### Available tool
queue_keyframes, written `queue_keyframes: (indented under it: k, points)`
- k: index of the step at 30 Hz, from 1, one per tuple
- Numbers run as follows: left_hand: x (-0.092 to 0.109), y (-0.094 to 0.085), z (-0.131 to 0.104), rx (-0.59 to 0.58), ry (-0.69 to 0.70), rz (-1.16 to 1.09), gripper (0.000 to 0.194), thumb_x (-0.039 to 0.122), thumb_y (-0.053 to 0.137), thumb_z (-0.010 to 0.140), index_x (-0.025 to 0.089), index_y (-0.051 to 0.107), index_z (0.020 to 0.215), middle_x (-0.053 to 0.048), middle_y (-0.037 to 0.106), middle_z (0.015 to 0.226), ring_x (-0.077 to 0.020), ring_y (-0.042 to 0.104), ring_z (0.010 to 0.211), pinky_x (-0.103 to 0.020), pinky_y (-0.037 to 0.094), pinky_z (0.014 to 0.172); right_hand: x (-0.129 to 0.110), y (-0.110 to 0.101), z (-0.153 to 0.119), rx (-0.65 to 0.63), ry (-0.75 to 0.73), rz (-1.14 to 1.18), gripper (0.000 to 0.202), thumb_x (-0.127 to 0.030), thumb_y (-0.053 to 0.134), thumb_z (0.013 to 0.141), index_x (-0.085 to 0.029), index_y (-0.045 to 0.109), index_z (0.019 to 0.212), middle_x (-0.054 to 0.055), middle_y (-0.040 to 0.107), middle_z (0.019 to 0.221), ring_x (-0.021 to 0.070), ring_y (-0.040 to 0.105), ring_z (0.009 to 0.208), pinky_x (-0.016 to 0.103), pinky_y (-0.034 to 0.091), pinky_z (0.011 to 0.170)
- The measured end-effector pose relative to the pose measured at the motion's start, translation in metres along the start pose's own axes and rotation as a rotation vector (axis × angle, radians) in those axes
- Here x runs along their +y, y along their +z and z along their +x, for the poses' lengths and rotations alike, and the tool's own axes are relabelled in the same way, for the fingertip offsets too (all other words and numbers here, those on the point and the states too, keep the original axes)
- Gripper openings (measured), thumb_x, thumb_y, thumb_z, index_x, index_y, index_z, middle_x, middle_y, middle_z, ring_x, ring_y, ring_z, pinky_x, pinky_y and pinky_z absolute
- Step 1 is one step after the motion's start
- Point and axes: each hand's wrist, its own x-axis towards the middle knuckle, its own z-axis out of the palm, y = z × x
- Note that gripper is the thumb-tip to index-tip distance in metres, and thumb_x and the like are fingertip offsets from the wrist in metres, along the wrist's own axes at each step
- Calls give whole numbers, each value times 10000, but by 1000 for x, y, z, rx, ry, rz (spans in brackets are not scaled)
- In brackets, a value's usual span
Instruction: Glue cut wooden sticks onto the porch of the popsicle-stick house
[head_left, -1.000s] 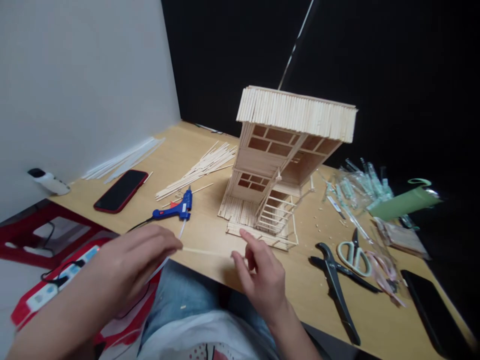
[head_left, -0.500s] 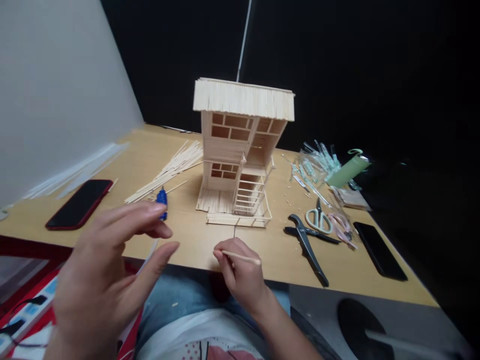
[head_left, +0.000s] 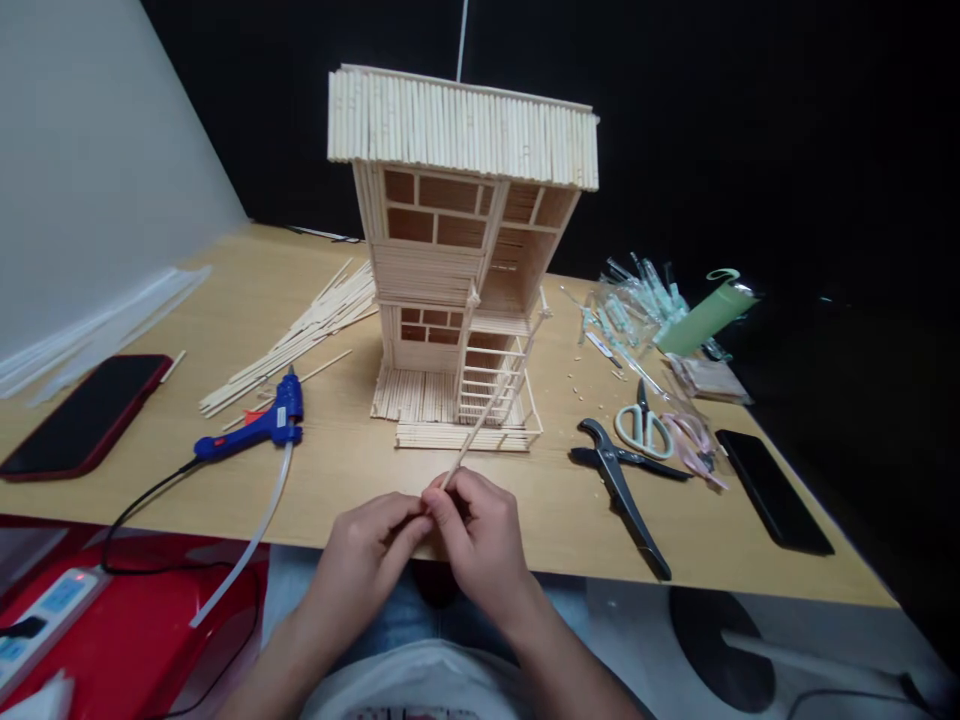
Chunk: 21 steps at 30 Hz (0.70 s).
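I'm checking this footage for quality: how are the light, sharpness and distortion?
Head view: soft light, a faint shadow on the table left of the stick house, little detail in the black backdrop; head view: left hand and right hand fairly sharp, white strips smeared; head view: house widens upward, probably wide-angle distortion.

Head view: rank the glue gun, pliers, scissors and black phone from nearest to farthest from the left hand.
From the left hand:
1. Glue gun, to its left
2. Pliers, right
3. Scissors, beyond the pliers
4. Black phone, far right
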Motion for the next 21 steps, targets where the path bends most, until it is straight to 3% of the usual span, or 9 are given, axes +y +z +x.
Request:
queue_keyframes:
  k: [6,15,21]
  points:
    - [-6,-1,-12,33,-79,-41,163,213,602,945,202,717,830,22,729,709,-103,671,614,-166,498,585,-1,4,7,-94,6,79,132,-239,613,969,-178,693,884,9,697,775,129,644,708,221,470,662]
    - [-15,5,2,60,98,53,127,145,612,944,189,731,932,-36,761,896,-142,713,843,-217,546,783,-14,-16,12,-3,-225,-57,109,-156,605,974,-171,700,922,17,708,809,120,640,725,217,486,678]
    - [-24,14,1,103,126,101,155,164,609,950,198,760,935,-40,738,852,-157,690,807,-246,545,745,-16,-21,11,-44,-288,-111,135,-113,599,969,-165,701,898,51,718,805,149,657,724,251,507,663]
